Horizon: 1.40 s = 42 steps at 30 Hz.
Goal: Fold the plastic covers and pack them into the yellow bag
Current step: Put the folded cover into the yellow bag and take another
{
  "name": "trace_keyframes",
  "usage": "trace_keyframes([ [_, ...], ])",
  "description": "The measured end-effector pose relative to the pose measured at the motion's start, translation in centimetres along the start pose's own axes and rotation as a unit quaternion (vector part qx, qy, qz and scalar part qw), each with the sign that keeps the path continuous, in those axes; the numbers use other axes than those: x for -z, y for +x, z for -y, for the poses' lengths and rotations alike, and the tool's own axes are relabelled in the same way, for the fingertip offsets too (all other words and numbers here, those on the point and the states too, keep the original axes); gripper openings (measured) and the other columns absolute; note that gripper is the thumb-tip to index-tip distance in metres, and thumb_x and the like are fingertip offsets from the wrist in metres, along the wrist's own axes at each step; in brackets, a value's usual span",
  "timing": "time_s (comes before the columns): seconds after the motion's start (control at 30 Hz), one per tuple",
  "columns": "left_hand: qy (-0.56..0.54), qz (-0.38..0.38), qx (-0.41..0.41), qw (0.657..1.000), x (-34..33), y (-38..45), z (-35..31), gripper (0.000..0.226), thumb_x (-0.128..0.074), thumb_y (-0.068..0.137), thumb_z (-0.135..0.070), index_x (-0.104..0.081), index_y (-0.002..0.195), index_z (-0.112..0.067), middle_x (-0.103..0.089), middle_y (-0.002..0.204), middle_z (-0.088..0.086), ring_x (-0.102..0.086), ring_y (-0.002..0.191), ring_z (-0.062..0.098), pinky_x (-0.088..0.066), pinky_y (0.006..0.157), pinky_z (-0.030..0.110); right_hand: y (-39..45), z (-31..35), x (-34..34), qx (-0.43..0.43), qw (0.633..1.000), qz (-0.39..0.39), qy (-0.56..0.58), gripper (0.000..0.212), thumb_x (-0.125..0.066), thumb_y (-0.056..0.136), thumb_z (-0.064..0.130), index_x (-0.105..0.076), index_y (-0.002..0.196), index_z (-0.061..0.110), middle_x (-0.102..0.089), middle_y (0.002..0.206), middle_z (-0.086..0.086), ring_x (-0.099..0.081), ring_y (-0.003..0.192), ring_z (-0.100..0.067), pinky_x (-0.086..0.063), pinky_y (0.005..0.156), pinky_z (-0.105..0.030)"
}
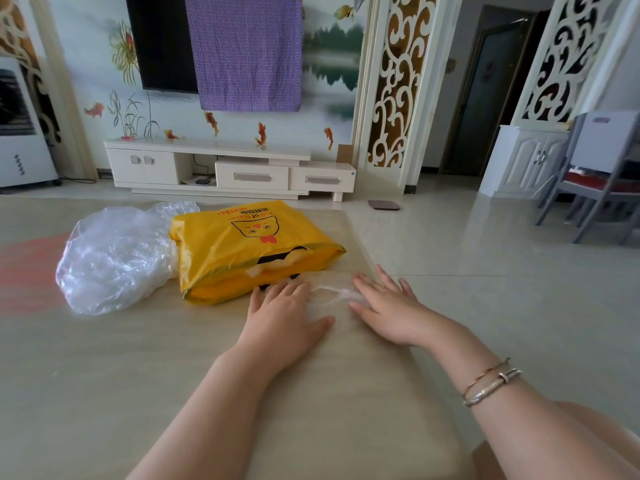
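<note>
Both hands lie flat on a beige table, palms down, with a clear plastic cover spread thin beneath and between them. The left hand has its fingers straight and together, thumb splayed out to the side; it grips nothing and presses the film down. Its fingertips touch the near edge of the yellow bag. The right hand is likewise open, fingers straight and slightly fanned, resting on the same cover. A crumpled ridge of the clear film runs from just beside the left fingers across to the right index finger.

The yellow bag lies on its side just beyond the left fingertips, bulging, with a cartoon face and red lettering on its upper face. Its mouth faces the hands, and pale folded plastic shows in the opening, just ahead of the left fingers.

Well to the left of the left hand, and touching the bag's far side, sits a loose heap of clear plastic covers, unfolded and puffed up.

The right wrist wears two bracelets. Far beyond the fingers stands a white TV cabinet against a painted wall, with a purple cloth hung over a dark screen.
</note>
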<state>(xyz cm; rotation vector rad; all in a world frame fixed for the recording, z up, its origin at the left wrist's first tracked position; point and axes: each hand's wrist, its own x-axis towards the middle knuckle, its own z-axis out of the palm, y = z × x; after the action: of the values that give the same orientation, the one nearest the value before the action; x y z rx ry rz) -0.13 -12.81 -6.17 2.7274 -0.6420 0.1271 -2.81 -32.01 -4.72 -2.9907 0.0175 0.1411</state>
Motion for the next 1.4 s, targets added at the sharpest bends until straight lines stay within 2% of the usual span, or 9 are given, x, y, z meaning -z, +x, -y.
trace_keyframes([
  [0.23,-0.019,0.032,-0.033,0.999,-0.1,0.0,0.0,0.085,-0.041,0.086,-0.073,-0.013,0.154,-0.030,-0.010,0.161,-0.014,0.005,0.149,0.009,0.010,0.120,0.045,-1.4,-1.7,0.5,-0.037,0.996,0.078,-0.033,0.069,-0.018,0.100,0.057,0.007,0.155,0.024,0.019,0.160,0.010,0.025,0.145,-0.011,0.015,0.119,-0.044],
  [0.53,-0.016,0.050,-0.060,0.997,-0.2,-0.1,0.1,0.079,-0.035,0.088,-0.072,-0.017,0.154,-0.033,-0.013,0.160,-0.016,-0.001,0.149,0.008,0.009,0.120,0.042,-2.2,-2.3,0.6,-0.023,0.999,0.043,0.006,0.072,-0.027,0.099,0.058,0.004,0.156,0.027,0.021,0.160,0.011,0.022,0.146,-0.008,0.011,0.120,-0.040],
  [0.67,-0.100,-0.057,-0.078,0.990,0.1,0.1,-0.1,0.060,-0.052,0.087,-0.062,-0.043,0.140,-0.034,-0.040,0.146,-0.016,-0.028,0.138,0.012,-0.015,0.115,0.032,-3.0,-1.4,1.2,0.068,0.991,-0.055,0.098,0.074,-0.059,0.085,0.062,-0.028,0.148,0.040,-0.008,0.160,0.019,-0.003,0.147,-0.003,-0.010,0.119,-0.031],
  [0.77,-0.155,-0.091,-0.094,0.979,0.3,0.2,-0.1,0.050,-0.065,0.079,-0.058,-0.055,0.120,-0.032,-0.050,0.122,-0.018,-0.040,0.117,0.011,-0.035,0.100,0.029,-3.7,-0.9,1.5,0.090,0.985,-0.075,0.128,0.059,-0.074,0.078,0.048,-0.047,0.130,0.040,-0.038,0.135,0.023,-0.030,0.129,0.003,-0.028,0.102,-0.021],
  [0.87,-0.153,-0.044,-0.089,0.983,0.1,0.2,0.2,0.055,-0.071,0.067,-0.066,-0.053,0.108,-0.032,-0.048,0.110,-0.018,-0.043,0.104,0.009,-0.041,0.092,0.027,-3.7,-1.0,1.2,0.096,0.985,-0.074,0.125,0.041,-0.071,0.082,0.032,-0.054,0.120,0.033,-0.046,0.119,0.021,-0.044,0.116,0.003,-0.037,0.097,-0.019],
  [1.03,-0.139,-0.001,-0.082,0.987,0.1,0.3,0.3,0.066,-0.075,0.060,-0.067,-0.047,0.109,-0.032,-0.044,0.110,-0.016,-0.043,0.104,0.008,-0.042,0.093,0.026,-3.2,-0.9,1.1,0.082,0.989,-0.074,0.102,0.039,-0.061,0.083,0.019,-0.055,0.120,0.030,-0.054,0.125,0.014,-0.052,0.114,-0.005,-0.042,0.095,-0.022],
  [1.27,-0.175,-0.085,-0.068,0.979,0.6,0.2,0.8,0.020,-0.065,0.087,-0.022,-0.053,0.103,-0.023,-0.050,0.108,-0.008,-0.053,0.098,0.013,-0.047,0.086,0.027,-2.8,-1.1,0.9,0.053,0.988,-0.074,0.124,0.044,-0.055,0.081,0.009,-0.055,0.118,0.032,-0.061,0.116,0.009,-0.058,0.106,-0.012,-0.048,0.092,-0.032],
  [1.33,-0.196,-0.096,-0.067,0.974,0.7,0.3,0.7,0.016,-0.063,0.089,-0.031,-0.057,0.099,-0.020,-0.053,0.104,-0.008,-0.054,0.095,0.014,-0.047,0.083,0.030,-2.5,-0.8,0.6,0.048,0.983,-0.120,0.133,0.024,-0.054,0.088,0.015,-0.059,0.107,0.029,-0.065,0.105,0.007,-0.061,0.096,-0.014,-0.051,0.087,-0.038],
  [1.4,-0.197,-0.077,-0.059,0.976,0.6,0.3,0.5,0.034,-0.065,0.083,-0.052,-0.056,0.098,-0.023,-0.054,0.101,-0.013,-0.053,0.093,0.010,-0.047,0.082,0.029,-2.0,-0.5,0.4,0.035,0.971,-0.167,0.166,0.015,-0.050,0.095,0.023,-0.063,0.091,0.027,-0.068,0.092,0.008,-0.063,0.087,-0.013,-0.052,0.083,-0.040],
])
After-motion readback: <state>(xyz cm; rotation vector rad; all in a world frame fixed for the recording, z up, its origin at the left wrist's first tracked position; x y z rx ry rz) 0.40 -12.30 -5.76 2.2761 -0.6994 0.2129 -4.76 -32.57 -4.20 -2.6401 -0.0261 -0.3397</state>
